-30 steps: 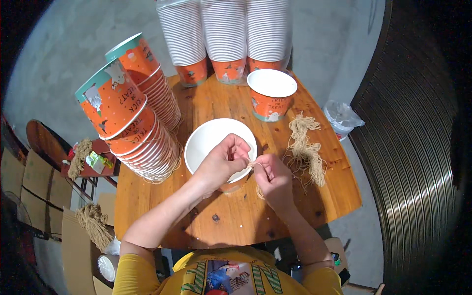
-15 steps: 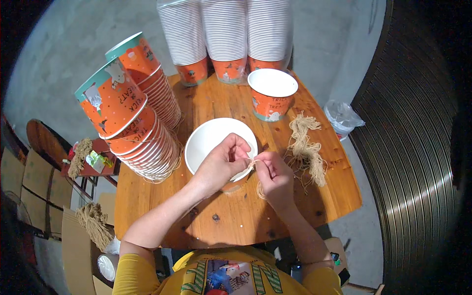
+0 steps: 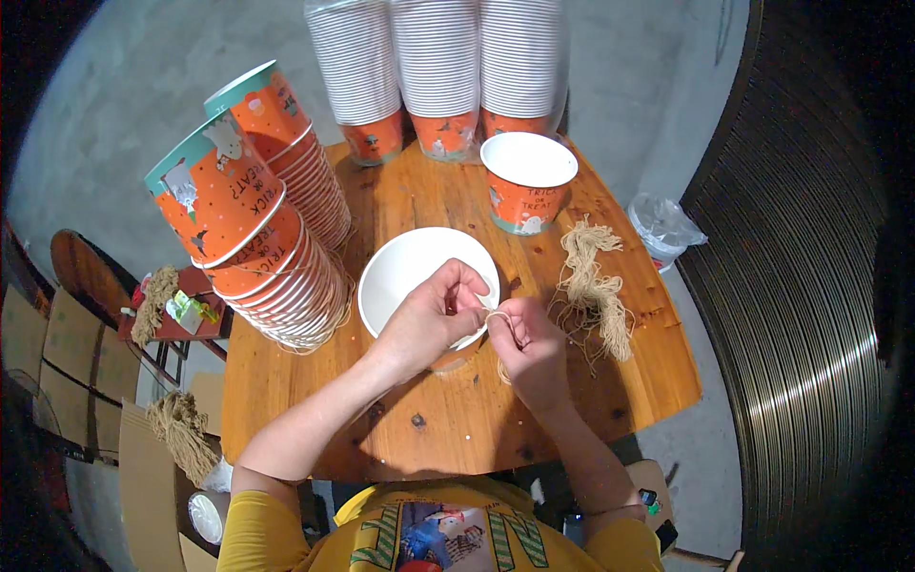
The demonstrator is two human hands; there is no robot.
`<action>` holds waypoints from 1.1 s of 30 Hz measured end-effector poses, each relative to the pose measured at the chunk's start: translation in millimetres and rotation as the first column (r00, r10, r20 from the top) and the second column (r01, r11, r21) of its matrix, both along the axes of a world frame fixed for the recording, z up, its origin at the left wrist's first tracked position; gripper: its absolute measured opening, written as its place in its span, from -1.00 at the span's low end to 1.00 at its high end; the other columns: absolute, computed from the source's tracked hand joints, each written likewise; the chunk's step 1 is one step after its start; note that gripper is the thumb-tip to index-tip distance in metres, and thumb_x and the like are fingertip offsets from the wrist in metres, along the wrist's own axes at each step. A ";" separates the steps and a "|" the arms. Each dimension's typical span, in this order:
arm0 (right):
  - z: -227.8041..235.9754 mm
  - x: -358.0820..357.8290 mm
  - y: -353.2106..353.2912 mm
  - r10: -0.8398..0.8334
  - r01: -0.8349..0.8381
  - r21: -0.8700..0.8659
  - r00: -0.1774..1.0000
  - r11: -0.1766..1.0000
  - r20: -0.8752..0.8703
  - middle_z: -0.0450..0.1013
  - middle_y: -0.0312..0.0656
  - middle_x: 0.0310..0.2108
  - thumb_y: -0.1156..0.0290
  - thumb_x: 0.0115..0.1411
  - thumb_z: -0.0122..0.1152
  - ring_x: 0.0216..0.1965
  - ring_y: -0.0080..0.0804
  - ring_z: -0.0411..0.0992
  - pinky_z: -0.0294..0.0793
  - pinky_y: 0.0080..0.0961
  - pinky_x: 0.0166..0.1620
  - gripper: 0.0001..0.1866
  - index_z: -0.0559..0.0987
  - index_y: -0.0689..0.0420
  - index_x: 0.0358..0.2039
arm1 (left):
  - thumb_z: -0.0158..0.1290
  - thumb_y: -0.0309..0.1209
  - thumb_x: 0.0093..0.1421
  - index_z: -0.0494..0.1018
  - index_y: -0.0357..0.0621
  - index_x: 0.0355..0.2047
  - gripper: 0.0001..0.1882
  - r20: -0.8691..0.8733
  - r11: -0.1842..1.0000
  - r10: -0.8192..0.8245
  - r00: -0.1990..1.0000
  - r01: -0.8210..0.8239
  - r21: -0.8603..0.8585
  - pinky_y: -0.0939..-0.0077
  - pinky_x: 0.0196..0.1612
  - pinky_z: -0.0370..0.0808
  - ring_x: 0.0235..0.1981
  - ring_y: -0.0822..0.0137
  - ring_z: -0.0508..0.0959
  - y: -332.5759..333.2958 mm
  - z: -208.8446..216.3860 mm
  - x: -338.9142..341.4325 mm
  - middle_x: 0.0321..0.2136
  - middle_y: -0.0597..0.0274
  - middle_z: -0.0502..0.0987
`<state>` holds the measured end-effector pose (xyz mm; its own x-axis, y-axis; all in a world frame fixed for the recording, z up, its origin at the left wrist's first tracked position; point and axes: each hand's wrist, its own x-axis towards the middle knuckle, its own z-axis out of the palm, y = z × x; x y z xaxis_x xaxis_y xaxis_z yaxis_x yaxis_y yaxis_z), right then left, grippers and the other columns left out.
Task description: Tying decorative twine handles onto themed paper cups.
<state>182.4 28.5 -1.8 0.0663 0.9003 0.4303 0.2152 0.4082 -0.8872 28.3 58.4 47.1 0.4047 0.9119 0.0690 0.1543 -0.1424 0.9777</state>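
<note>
A paper bucket [image 3: 400,267] with a white inside stands upright at the middle of the table, its mouth facing me. At its near right rim my left hand [image 3: 437,310] pinches a thin beige string [image 3: 499,315]. The fingers of my right hand [image 3: 527,345] are closed on the same string, close beside the left fingertips. A loop of it shows between the hands, and a loose part hangs below. Whether the string passes through the bucket's wall is hidden by my fingers. Right of my hands lies a bundle of beige strings [image 3: 596,286].
Tall stacks of orange paper buckets [image 3: 286,276], upside down with strings at the rims, lean at the left. Wrapped bucket stacks [image 3: 438,76] line the back edge. One orange bucket [image 3: 527,205] stands upright at the back right. A ribbed dark shutter [image 3: 801,286] rises beyond the table's right side.
My right fingers have curled further and shifted slightly, and the string between the hands now forms a more visible loop. The left hand and bucket have barely moved.
</note>
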 end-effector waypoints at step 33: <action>4.1 -2.1 -2.9 0.033 -0.040 -0.074 0.995 0.996 -0.093 0.27 -0.49 -0.64 0.58 0.14 0.10 -0.64 -0.81 0.15 0.13 -0.75 -0.57 -0.95 0.43 0.16 -0.40 | 0.00 -0.53 0.15 0.34 -0.17 -0.27 -0.87 -0.200 0.994 0.056 0.978 -0.036 0.099 0.74 -0.34 0.30 -0.44 0.62 0.29 -12.1 5.7 -2.0 -0.47 0.47 0.32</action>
<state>180.3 25.6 2.3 0.0685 0.9326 0.3544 0.1174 0.3453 -0.9311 26.2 46.3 52.9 0.3768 0.9231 0.0771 0.3556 -0.2210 0.9081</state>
